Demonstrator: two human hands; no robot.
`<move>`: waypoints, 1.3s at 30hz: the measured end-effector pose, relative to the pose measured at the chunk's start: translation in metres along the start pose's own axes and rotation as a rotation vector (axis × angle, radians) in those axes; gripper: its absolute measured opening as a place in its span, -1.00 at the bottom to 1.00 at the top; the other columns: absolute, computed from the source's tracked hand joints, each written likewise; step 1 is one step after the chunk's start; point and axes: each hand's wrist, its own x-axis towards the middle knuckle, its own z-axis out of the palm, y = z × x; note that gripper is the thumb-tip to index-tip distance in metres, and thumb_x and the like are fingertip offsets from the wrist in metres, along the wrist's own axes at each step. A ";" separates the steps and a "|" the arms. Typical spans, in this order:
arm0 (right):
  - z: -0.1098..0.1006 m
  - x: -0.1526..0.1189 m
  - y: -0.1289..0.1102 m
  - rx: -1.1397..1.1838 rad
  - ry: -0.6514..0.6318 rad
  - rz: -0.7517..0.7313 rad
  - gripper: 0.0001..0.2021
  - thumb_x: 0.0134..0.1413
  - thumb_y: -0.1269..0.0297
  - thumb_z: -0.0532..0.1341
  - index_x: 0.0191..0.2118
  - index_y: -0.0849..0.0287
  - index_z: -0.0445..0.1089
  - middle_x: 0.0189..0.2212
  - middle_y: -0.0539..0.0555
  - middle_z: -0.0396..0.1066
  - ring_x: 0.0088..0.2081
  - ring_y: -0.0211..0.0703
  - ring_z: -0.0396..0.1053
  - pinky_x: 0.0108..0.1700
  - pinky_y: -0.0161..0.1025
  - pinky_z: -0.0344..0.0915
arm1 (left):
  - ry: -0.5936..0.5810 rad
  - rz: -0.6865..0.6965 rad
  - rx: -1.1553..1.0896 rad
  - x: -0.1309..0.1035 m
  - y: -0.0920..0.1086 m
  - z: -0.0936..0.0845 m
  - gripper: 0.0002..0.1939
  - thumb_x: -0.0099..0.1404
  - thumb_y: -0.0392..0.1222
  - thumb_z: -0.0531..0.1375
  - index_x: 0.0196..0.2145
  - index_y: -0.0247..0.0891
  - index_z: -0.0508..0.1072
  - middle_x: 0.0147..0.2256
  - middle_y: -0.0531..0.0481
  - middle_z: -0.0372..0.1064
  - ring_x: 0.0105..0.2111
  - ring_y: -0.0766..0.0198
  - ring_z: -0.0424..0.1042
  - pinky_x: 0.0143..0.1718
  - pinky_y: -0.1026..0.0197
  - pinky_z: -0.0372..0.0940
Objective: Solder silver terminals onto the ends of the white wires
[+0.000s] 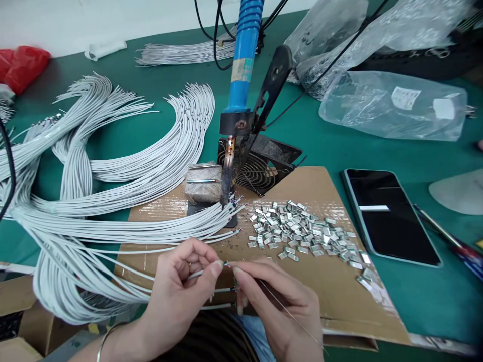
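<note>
Green covering spreads over the worktop [339, 156], with a flattened cardboard sheet [339, 281] laid on its near side. Closest in, the left hand [184, 296] pinches a white cable [196, 274] between thumb and forefinger, near its stripped end. Tiny coloured wire ends [227, 264] poke out toward the right hand [279, 306], whose thumb and forefinger are closed narrow beside them; a thin silvery wire [273, 297] slants from those fingers across the hand. Whether a smaller part sits between the fingertips, I cannot tell. Such fine strands could bend, splay or snap if pinched or twisted too hard, and the trailing wire could snag on a sleeve or a neighbouring cable. Just beyond lies a loose pile of small metal pieces [290, 229], easily scattered by a careless wrist. Farther on, the tip of a blue-handled soldering iron [243, 50] points down right by the ends of a cable bundle [151, 231]; if hot, it could scorch their jackets or burn a straying finger. Behind it stand a grimy block [204, 188] and a black fan [256, 168], with clear plastic bags [392, 108] toward the back right.
</note>
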 end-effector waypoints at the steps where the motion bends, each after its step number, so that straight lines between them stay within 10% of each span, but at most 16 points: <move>1: -0.002 0.001 0.001 -0.020 -0.008 -0.032 -0.84 0.20 0.28 0.40 -0.21 -0.19 0.73 -0.51 -0.04 0.40 -0.53 -0.44 0.32 -0.46 -0.46 0.20 | -0.001 0.001 -0.006 0.000 0.000 0.000 -0.75 0.42 -0.13 0.37 -0.29 -0.39 0.51 -0.46 0.04 0.36 -0.51 0.53 0.24 -0.49 0.57 0.16; 7: -0.011 0.002 0.007 -0.226 -0.051 -0.375 -0.64 0.28 0.47 0.35 -0.02 -0.23 0.68 -0.42 -0.09 0.46 -0.40 -0.41 0.39 -0.33 -0.46 0.32 | 0.012 0.005 0.005 0.000 0.001 -0.002 -0.75 0.42 -0.13 0.37 -0.31 -0.39 0.50 -0.48 0.06 0.33 -0.51 0.53 0.24 -0.48 0.57 0.16; 39: -0.015 0.006 0.008 -0.278 -0.050 -0.400 -0.71 0.28 0.46 0.35 -0.08 -0.17 0.64 -0.39 -0.11 0.49 -0.42 -0.40 0.44 -0.39 -0.49 0.37 | -0.010 -0.035 0.016 -0.002 0.001 -0.002 -0.73 0.38 -0.14 0.39 -0.34 -0.40 0.50 -0.54 0.08 0.25 -0.56 0.53 0.13 -0.53 0.56 0.08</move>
